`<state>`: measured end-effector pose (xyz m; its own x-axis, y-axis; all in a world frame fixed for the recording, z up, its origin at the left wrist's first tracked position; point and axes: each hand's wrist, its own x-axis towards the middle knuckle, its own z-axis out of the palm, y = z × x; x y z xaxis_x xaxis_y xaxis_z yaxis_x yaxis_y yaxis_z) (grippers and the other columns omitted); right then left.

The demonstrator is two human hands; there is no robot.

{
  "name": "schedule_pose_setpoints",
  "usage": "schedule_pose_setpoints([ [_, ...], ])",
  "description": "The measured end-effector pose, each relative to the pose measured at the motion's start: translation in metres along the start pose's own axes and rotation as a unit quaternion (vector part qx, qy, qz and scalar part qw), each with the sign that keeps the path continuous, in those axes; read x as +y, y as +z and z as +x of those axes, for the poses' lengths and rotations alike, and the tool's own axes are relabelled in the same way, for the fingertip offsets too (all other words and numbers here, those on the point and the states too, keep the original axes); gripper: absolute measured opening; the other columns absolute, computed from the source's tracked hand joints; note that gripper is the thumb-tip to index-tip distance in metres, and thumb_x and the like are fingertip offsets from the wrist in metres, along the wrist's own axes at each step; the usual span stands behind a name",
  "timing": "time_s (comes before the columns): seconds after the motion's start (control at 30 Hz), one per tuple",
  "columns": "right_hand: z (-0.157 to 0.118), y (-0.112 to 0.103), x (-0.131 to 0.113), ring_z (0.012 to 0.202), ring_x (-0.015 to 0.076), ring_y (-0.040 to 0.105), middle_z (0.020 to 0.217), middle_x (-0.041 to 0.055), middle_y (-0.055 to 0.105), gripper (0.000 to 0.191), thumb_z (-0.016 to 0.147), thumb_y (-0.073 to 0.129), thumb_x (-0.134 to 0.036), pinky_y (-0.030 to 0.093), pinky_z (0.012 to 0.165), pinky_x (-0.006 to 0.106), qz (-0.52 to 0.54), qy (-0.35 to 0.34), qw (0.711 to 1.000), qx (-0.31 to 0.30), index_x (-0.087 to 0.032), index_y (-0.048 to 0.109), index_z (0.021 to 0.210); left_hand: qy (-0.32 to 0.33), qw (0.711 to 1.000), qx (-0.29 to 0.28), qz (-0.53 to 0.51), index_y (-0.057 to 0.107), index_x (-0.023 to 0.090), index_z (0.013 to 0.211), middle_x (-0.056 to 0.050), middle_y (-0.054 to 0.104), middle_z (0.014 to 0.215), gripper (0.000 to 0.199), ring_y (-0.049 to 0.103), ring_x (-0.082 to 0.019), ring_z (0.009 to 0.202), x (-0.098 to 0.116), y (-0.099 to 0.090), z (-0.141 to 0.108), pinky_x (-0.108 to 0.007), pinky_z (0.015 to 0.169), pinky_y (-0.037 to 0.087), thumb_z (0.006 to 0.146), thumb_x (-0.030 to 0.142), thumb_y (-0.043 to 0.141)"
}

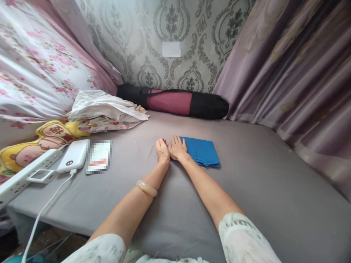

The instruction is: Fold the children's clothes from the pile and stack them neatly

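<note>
A folded blue cloth point(201, 149) lies on the grey bed sheet, its layered edge toward me. My right hand point(178, 149) rests flat on its left part with the fingers stretched out. At the cloth's left edge, my left hand point(162, 150) is turned on its side, with its fingers curled in at that edge and partly hidden. The two hands touch or nearly touch each other. A pale bangle point(147, 188) circles my left forearm.
At left are a white power strip point(27, 179), a charger point(41, 176), a power bank point(74, 155) with a cable, a blurred packet point(99, 157) and a yellow pillow point(41, 146). Crumpled white fabric point(106, 109) and a black-and-maroon long bag point(170, 102) lie farther back. Curtains point(296, 65) hang at right.
</note>
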<state>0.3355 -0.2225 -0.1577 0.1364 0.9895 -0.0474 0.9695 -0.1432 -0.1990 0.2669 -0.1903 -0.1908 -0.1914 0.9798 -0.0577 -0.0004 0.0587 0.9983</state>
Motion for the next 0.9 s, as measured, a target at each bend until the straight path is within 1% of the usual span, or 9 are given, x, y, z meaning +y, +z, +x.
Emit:
schedule_pose_setpoints([
  [0.13, -0.002, -0.002, 0.000, 0.147, 0.0233, 0.012, 0.158, 0.0135, 0.021, 0.060, 0.096, 0.024, -0.034, 0.005, 0.119, 0.045, 0.009, 0.002, 1.000, -0.003, -0.005, 0.030, 0.149, 0.022, 0.999, -0.010, 0.027, 0.056, 0.014, 0.110, -0.016, 0.064, 0.113, 0.043, 0.062, -0.020, 0.110, 0.000, 0.000, -0.002, -0.035, 0.096, 0.049, 0.098, 0.033, 0.019],
  [0.23, -0.006, -0.010, 0.008, 0.147, 0.0212, 0.013, 0.159, 0.0109, 0.020, 0.059, 0.098, 0.018, -0.035, 0.008, 0.119, 0.043, 0.055, -0.007, 0.998, -0.004, -0.009, 0.028, 0.150, 0.074, 0.994, -0.024, 0.074, 0.057, 0.010, 0.111, -0.018, 0.064, 0.113, 0.045, 0.061, -0.021, 0.110, 0.001, -0.002, -0.005, -0.035, 0.099, 0.046, 0.098, 0.032, 0.019],
  [0.4, -0.021, -0.030, 0.050, 0.148, 0.0220, 0.010, 0.160, 0.0098, 0.017, 0.058, 0.099, 0.019, -0.036, 0.007, 0.118, 0.047, 0.053, 0.024, 0.997, 0.052, -0.012, 0.026, 0.151, 0.177, 0.962, -0.077, 0.193, 0.056, 0.013, 0.119, -0.016, 0.061, 0.123, 0.037, 0.054, -0.025, 0.119, 0.013, -0.001, -0.016, -0.041, 0.105, 0.040, 0.091, 0.028, 0.038],
  [0.47, -0.029, -0.035, 0.071, 0.147, 0.0234, 0.011, 0.159, 0.0108, 0.019, 0.057, 0.099, 0.020, -0.036, 0.006, 0.118, 0.050, 0.022, 0.041, 0.998, 0.048, -0.012, 0.029, 0.151, 0.238, 0.926, -0.111, 0.272, 0.052, 0.013, 0.127, -0.016, 0.057, 0.131, 0.043, 0.049, -0.026, 0.126, 0.020, 0.004, -0.020, -0.042, 0.109, 0.036, 0.087, 0.024, 0.043],
  [0.57, -0.038, -0.036, 0.094, 0.147, 0.0239, 0.013, 0.159, 0.0098, 0.022, 0.056, 0.099, 0.022, -0.036, 0.006, 0.118, 0.051, -0.019, 0.031, 0.999, 0.033, -0.015, 0.031, 0.150, 0.324, 0.842, -0.195, 0.385, 0.045, 0.010, 0.138, -0.016, 0.047, 0.143, 0.051, 0.036, -0.028, 0.138, 0.031, 0.016, -0.026, -0.044, 0.113, 0.029, 0.088, 0.022, 0.041],
  [0.63, -0.041, -0.032, 0.101, 0.147, 0.0239, 0.014, 0.159, 0.0088, 0.022, 0.056, 0.099, 0.023, -0.035, 0.006, 0.118, 0.051, -0.035, 0.014, 0.999, 0.025, -0.016, 0.031, 0.150, 0.354, 0.783, -0.248, 0.446, 0.042, 0.009, 0.142, -0.016, 0.040, 0.149, 0.054, 0.026, -0.031, 0.143, 0.035, 0.025, -0.029, -0.049, 0.116, 0.021, 0.090, 0.024, 0.039],
  [0.7, -0.042, -0.028, 0.103, 0.147, 0.0238, 0.015, 0.159, 0.0080, 0.023, 0.056, 0.098, 0.023, -0.034, 0.007, 0.118, 0.051, -0.041, 0.006, 0.999, 0.017, -0.016, 0.030, 0.151, 0.365, 0.740, -0.277, 0.493, 0.042, 0.009, 0.143, -0.016, 0.038, 0.151, 0.053, 0.021, -0.033, 0.145, 0.033, 0.032, -0.031, -0.053, 0.116, 0.015, 0.093, 0.028, 0.035],
  [0.77, -0.042, -0.024, 0.103, 0.147, 0.0236, 0.015, 0.158, 0.0070, 0.024, 0.056, 0.097, 0.023, -0.032, 0.009, 0.118, 0.052, -0.037, 0.006, 0.999, 0.009, -0.016, 0.029, 0.151, 0.361, 0.715, -0.292, 0.522, 0.043, 0.011, 0.143, -0.015, 0.039, 0.151, 0.053, 0.024, -0.033, 0.144, 0.027, 0.037, -0.032, -0.054, 0.116, 0.013, 0.096, 0.033, 0.031],
  [0.9, -0.043, -0.020, 0.101, 0.147, 0.0241, 0.014, 0.158, 0.0068, 0.024, 0.058, 0.097, 0.023, -0.032, 0.011, 0.117, 0.053, -0.022, 0.005, 1.000, 0.006, -0.014, 0.027, 0.152, 0.352, 0.697, -0.294, 0.551, 0.038, 0.015, 0.146, -0.012, 0.037, 0.153, 0.055, 0.028, -0.030, 0.143, 0.017, 0.038, -0.032, -0.053, 0.116, 0.018, 0.098, 0.038, 0.026],
])
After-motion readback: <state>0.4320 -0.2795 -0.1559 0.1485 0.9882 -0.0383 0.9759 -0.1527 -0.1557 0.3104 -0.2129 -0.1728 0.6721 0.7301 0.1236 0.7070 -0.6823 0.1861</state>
